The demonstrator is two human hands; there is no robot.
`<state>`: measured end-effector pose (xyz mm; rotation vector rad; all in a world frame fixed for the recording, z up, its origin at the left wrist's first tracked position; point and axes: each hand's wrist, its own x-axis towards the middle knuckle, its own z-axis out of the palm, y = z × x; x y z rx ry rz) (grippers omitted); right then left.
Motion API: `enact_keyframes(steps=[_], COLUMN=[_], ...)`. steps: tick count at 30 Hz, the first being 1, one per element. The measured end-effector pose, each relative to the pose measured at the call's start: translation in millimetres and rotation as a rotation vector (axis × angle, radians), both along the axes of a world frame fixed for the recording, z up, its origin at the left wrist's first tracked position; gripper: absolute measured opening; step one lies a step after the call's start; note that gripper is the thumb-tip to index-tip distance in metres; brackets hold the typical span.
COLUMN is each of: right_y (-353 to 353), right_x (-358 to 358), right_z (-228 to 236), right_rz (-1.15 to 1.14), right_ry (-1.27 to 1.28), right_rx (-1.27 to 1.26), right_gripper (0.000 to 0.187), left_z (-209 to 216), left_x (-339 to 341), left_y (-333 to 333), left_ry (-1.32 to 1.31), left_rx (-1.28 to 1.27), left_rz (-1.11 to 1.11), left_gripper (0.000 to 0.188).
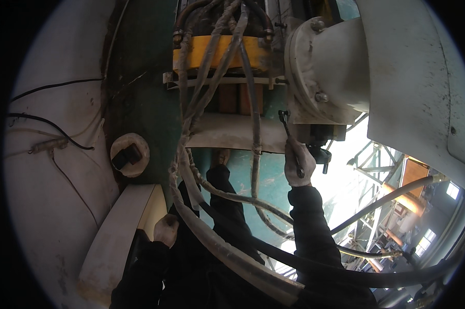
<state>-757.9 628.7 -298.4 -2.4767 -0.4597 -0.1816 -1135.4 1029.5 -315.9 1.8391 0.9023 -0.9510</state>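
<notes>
My right hand (298,164), in a pale work glove, is closed around a dark metal wrench (285,121). The wrench head points away from me, close to the lower left corner of a large grey flange (302,77); whether it touches a bolt there I cannot make out. Below the hand shows the other end of the handle. Lower left, my gloved left hand (166,229) rests near the edge of a white, box-like piece (120,232). Its fingers look curled in, but what they hold, if anything, is hidden.
Cloth-wrapped hoses (217,67) hang from a yellow machine part (201,51) and loop between my arms. A pale curved panel (227,129) spans below it. A round object with a black block (130,155) sits left. A black hose (356,275) crosses my right arm.
</notes>
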Motion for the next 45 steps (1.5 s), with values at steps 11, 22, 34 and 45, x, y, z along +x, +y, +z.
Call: enact_keyframes(steps=[11,22,34,45], right_y=[-4.9,-3.4,30.4,139.1], right_x=[-0.6,-2.6,60.1,296.0], right_z=[-14.3,-30.9,48.7,-26.1], right_rz=[-0.019,-0.031,-0.324,0.229], right_ry=[-0.033,-0.037,0.501,0.625], right_rx=[0.051,0.067,0.215,-1.027], right_gripper=[0.019,0.026,0.019,0.038], left_z=[1.1,-9.6,-25.4,-27.9], left_x=[15.1,13.8,-4.3,-0.8], left_y=[-4.7,-2.9,11.7,-13.4], left_ry=[0.014,0.024,-0.016,-0.035], left_rx=[-0.012,-0.128,-0.068,-0.015], left_rz=[0.032,0.179,0.032,0.142], left_gripper=[0.026,0.029,0.029,0.037])
